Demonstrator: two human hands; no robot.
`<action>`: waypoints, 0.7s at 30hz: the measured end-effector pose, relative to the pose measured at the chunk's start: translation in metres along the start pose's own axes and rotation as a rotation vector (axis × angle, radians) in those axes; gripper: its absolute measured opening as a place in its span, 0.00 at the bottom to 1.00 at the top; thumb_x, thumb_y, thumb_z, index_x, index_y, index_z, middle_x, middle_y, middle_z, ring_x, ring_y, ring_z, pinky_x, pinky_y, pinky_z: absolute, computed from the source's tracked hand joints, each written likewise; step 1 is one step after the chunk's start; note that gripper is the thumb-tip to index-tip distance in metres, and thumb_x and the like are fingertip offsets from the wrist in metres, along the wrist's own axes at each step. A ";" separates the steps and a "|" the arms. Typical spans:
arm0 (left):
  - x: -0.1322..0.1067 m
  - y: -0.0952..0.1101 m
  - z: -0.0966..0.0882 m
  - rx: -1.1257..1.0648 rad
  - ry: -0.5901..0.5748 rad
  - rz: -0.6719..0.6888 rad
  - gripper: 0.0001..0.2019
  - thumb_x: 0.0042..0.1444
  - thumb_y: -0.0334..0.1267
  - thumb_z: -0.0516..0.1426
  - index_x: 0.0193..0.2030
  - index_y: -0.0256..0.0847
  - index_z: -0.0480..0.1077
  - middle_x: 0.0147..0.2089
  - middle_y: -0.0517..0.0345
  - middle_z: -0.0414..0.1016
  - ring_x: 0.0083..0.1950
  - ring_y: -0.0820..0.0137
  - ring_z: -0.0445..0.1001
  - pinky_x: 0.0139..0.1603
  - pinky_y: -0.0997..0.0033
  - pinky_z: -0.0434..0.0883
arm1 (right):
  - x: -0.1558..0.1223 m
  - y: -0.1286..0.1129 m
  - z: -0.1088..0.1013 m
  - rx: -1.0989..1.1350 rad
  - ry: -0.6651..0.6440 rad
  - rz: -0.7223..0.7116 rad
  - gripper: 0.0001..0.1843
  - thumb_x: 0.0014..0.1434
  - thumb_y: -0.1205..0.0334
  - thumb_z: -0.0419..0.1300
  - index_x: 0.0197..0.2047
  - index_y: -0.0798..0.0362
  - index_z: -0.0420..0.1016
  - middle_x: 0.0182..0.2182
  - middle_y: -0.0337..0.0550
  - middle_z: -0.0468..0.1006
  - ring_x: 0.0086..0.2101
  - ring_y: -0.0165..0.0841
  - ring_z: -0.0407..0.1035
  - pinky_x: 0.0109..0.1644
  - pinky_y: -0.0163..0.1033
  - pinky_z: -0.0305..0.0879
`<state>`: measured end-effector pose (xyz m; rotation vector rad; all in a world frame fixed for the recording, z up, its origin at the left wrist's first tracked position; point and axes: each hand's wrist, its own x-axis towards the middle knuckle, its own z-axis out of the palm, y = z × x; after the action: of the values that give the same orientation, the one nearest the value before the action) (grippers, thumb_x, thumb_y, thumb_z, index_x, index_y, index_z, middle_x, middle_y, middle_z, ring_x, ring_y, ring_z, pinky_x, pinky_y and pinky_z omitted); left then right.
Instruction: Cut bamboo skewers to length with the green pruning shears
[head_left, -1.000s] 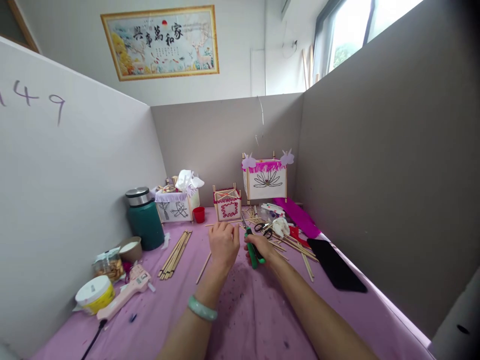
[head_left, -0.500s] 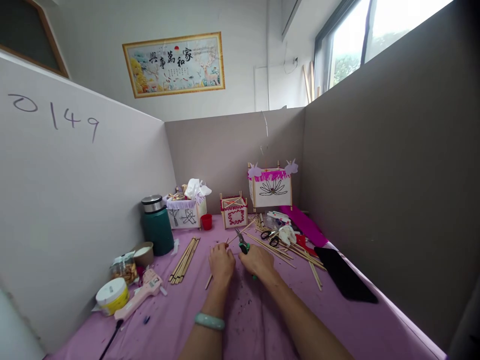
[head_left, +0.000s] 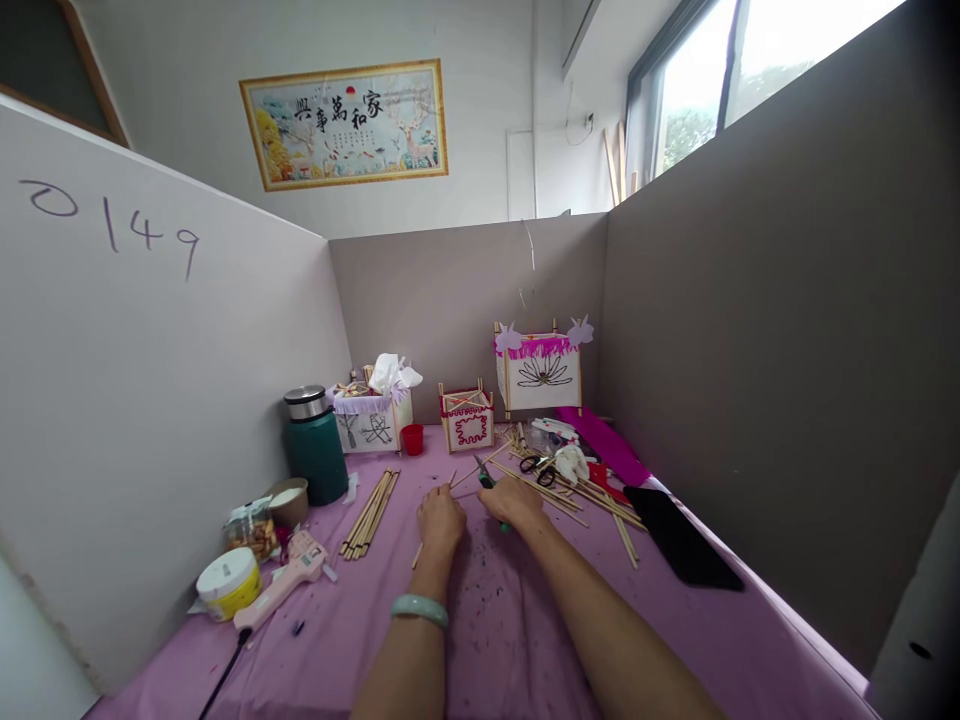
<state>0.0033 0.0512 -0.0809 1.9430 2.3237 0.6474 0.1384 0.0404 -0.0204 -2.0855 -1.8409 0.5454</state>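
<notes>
My left hand (head_left: 440,517) is closed around a thin wooden stick (head_left: 417,556), whose lower end comes out below the palm. Another slender stick (head_left: 466,476) slants up and right from its fingertips. In my right hand (head_left: 515,502) is a pair of pliers (head_left: 484,474) with green handles, wrapped by the fingers. The dark jaws point up and left beside the slanting stick; whether they touch it I cannot tell. To the left lies a neat row of sticks (head_left: 370,514) with dark-marked ends.
Loose sticks (head_left: 551,497), scissors (head_left: 538,468) and a black phone-like slab (head_left: 682,537) lie right. Decorated box frames (head_left: 470,420) and a red cup (head_left: 412,439) stand at the back. Left are a green bottle (head_left: 318,450), jar (head_left: 229,584) and pink glue gun (head_left: 289,580). Grey partitions enclose the table.
My right hand has shifted slightly left and up, covering more of the pliers' handles. My left hand keeps its hold on the stick. The whole view has shifted a little.
</notes>
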 end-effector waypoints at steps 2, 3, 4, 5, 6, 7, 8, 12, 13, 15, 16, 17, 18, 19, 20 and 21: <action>0.002 0.000 -0.001 -0.001 0.013 -0.008 0.20 0.58 0.33 0.49 0.58 0.38 0.67 0.54 0.43 0.71 0.56 0.59 0.67 0.52 0.63 0.63 | 0.001 0.005 -0.002 0.008 -0.024 -0.017 0.29 0.52 0.46 0.55 0.48 0.58 0.78 0.48 0.59 0.77 0.48 0.47 0.72 0.43 0.40 0.66; 0.003 0.000 -0.003 -0.003 0.027 -0.013 0.20 0.58 0.34 0.50 0.57 0.39 0.68 0.53 0.43 0.71 0.55 0.59 0.68 0.52 0.64 0.63 | 0.001 0.008 -0.004 0.013 -0.044 -0.035 0.30 0.51 0.44 0.55 0.47 0.58 0.78 0.47 0.59 0.77 0.47 0.47 0.72 0.43 0.40 0.66; 0.004 0.000 -0.004 -0.007 0.045 -0.015 0.19 0.58 0.35 0.51 0.56 0.40 0.69 0.52 0.44 0.72 0.55 0.59 0.68 0.51 0.64 0.63 | 0.002 0.012 -0.006 0.019 -0.068 -0.058 0.30 0.50 0.43 0.55 0.46 0.58 0.78 0.47 0.59 0.77 0.47 0.47 0.72 0.42 0.40 0.66; 0.005 0.000 -0.005 -0.016 0.066 -0.015 0.18 0.59 0.36 0.51 0.54 0.42 0.71 0.51 0.45 0.72 0.54 0.59 0.68 0.50 0.65 0.63 | 0.002 0.014 -0.007 0.026 -0.094 -0.082 0.31 0.49 0.42 0.56 0.45 0.59 0.79 0.46 0.58 0.78 0.46 0.47 0.73 0.42 0.40 0.66; 0.006 0.000 -0.006 -0.032 0.080 -0.015 0.17 0.59 0.37 0.50 0.52 0.43 0.72 0.50 0.46 0.72 0.53 0.60 0.69 0.48 0.65 0.64 | 0.001 0.017 -0.008 0.033 -0.115 -0.104 0.32 0.48 0.40 0.56 0.44 0.59 0.79 0.45 0.58 0.78 0.45 0.47 0.73 0.41 0.41 0.66; 0.007 0.000 -0.007 -0.051 0.081 -0.013 0.16 0.60 0.39 0.49 0.51 0.44 0.73 0.49 0.46 0.72 0.51 0.60 0.70 0.46 0.66 0.64 | 0.000 0.018 -0.009 0.042 -0.129 -0.122 0.33 0.48 0.38 0.57 0.43 0.59 0.79 0.44 0.58 0.79 0.44 0.47 0.73 0.41 0.41 0.65; 0.007 0.000 -0.008 -0.069 0.068 -0.010 0.16 0.61 0.40 0.48 0.49 0.45 0.74 0.49 0.47 0.72 0.49 0.61 0.71 0.44 0.66 0.65 | -0.001 0.019 -0.009 0.049 -0.139 -0.139 0.34 0.47 0.36 0.56 0.42 0.58 0.79 0.43 0.58 0.79 0.44 0.47 0.73 0.41 0.41 0.65; 0.006 -0.004 -0.013 -0.085 0.033 -0.057 0.17 0.62 0.39 0.46 0.47 0.45 0.75 0.46 0.46 0.73 0.46 0.60 0.73 0.40 0.65 0.65 | -0.011 0.015 -0.003 -0.045 -0.100 -0.159 0.37 0.45 0.33 0.56 0.43 0.57 0.79 0.44 0.59 0.78 0.45 0.51 0.71 0.43 0.47 0.65; 0.006 -0.005 -0.014 -0.080 0.046 -0.081 0.17 0.62 0.39 0.46 0.46 0.44 0.75 0.46 0.45 0.73 0.47 0.59 0.73 0.40 0.65 0.65 | -0.014 0.015 0.000 -0.107 -0.072 -0.145 0.37 0.44 0.33 0.58 0.44 0.57 0.78 0.44 0.60 0.77 0.46 0.53 0.70 0.44 0.49 0.65; 0.004 -0.006 -0.018 -0.077 0.066 -0.118 0.18 0.61 0.38 0.46 0.46 0.43 0.76 0.46 0.44 0.73 0.47 0.58 0.73 0.40 0.63 0.66 | -0.020 0.016 0.009 -0.222 0.000 -0.119 0.38 0.42 0.35 0.59 0.46 0.57 0.78 0.46 0.62 0.75 0.50 0.56 0.66 0.47 0.54 0.62; 0.004 -0.006 -0.019 -0.081 0.066 -0.124 0.18 0.61 0.39 0.45 0.47 0.43 0.75 0.46 0.43 0.73 0.47 0.57 0.73 0.40 0.63 0.66 | -0.023 0.018 0.014 -0.255 0.030 -0.118 0.39 0.41 0.35 0.60 0.47 0.57 0.77 0.47 0.62 0.74 0.51 0.57 0.64 0.48 0.56 0.61; 0.003 -0.006 -0.021 -0.087 0.063 -0.123 0.18 0.61 0.39 0.46 0.47 0.44 0.75 0.47 0.43 0.73 0.48 0.57 0.72 0.41 0.63 0.66 | -0.025 0.021 0.018 -0.265 0.050 -0.127 0.40 0.41 0.35 0.60 0.48 0.57 0.76 0.49 0.62 0.73 0.52 0.57 0.63 0.49 0.57 0.60; 0.003 -0.006 -0.022 -0.093 0.061 -0.119 0.18 0.61 0.39 0.46 0.47 0.44 0.75 0.47 0.43 0.73 0.48 0.57 0.72 0.41 0.62 0.66 | -0.026 0.023 0.020 -0.253 0.060 -0.143 0.41 0.41 0.34 0.60 0.49 0.57 0.76 0.49 0.62 0.72 0.53 0.56 0.62 0.50 0.58 0.59; 0.002 -0.005 -0.022 -0.099 0.060 -0.112 0.18 0.61 0.39 0.46 0.48 0.45 0.75 0.47 0.43 0.73 0.49 0.57 0.72 0.42 0.62 0.66 | -0.028 0.026 0.021 -0.223 0.071 -0.161 0.41 0.41 0.33 0.61 0.50 0.57 0.75 0.50 0.62 0.72 0.53 0.56 0.61 0.51 0.58 0.58; 0.002 -0.005 -0.023 -0.104 0.059 -0.107 0.18 0.61 0.40 0.46 0.48 0.45 0.75 0.47 0.44 0.73 0.49 0.57 0.72 0.42 0.63 0.66 | -0.029 0.028 0.020 -0.176 0.091 -0.183 0.41 0.41 0.34 0.61 0.49 0.57 0.75 0.50 0.62 0.71 0.53 0.56 0.60 0.51 0.58 0.58; 0.002 -0.004 -0.023 -0.107 0.061 -0.103 0.18 0.61 0.40 0.47 0.48 0.45 0.75 0.47 0.44 0.73 0.49 0.57 0.72 0.42 0.63 0.66 | -0.031 0.028 0.015 -0.107 0.118 -0.219 0.39 0.43 0.34 0.61 0.48 0.57 0.76 0.50 0.61 0.72 0.53 0.55 0.60 0.52 0.57 0.58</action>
<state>-0.0080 0.0462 -0.0613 1.7697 2.3522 0.8144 0.1528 0.0060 -0.0445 -1.9019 -2.0340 0.2684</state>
